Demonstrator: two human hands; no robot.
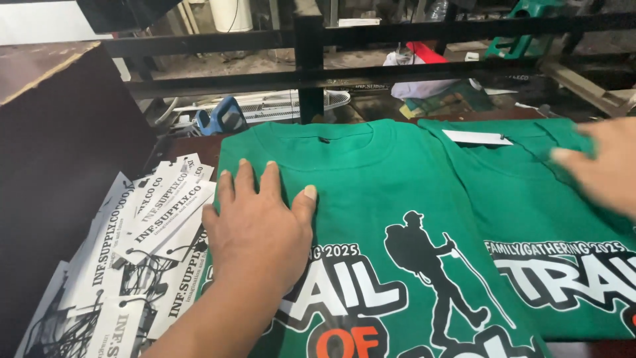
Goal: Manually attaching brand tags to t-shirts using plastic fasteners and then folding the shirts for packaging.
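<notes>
Left hand (258,229): lies flat, palm down, on the left chest of the near shirt, fingers spread and pointing away from the person, thumb out toward the shirt's middle. It grasps nothing; it only presses on the cloth.
Right hand (606,166): blurred at the right edge of the view, over the second shirt near its shoulder. Fingers seem stretched out, one fingertip pointing left; whether it grips cloth or touches it at all cannot be told.
Near shirt (371,179): green, laid face up with its collar away from the person. Its front print has white block letters outlined in black, orange letters lower down, and a black silhouette of a hiker with a pack and stick. The left hand covers the start of the print.
Second shirt (530,199): the same green and the same kind of print, lying just right of the near shirt, whose right edge overlaps it.
White tag (477,138): a plain strip lying at the collar of the second shirt.
Paper tags (142,252): a loose heap of white printed tags with black strings, just left of the near shirt, beside the left forearm.
Black frame (308,59): metal bars with one upright post, beyond the shirts.
Blue tool (222,118): lies behind the near shirt's left shoulder, under the frame.
Dark board (59,152): stands at the far left, next to the paper tags.
</notes>
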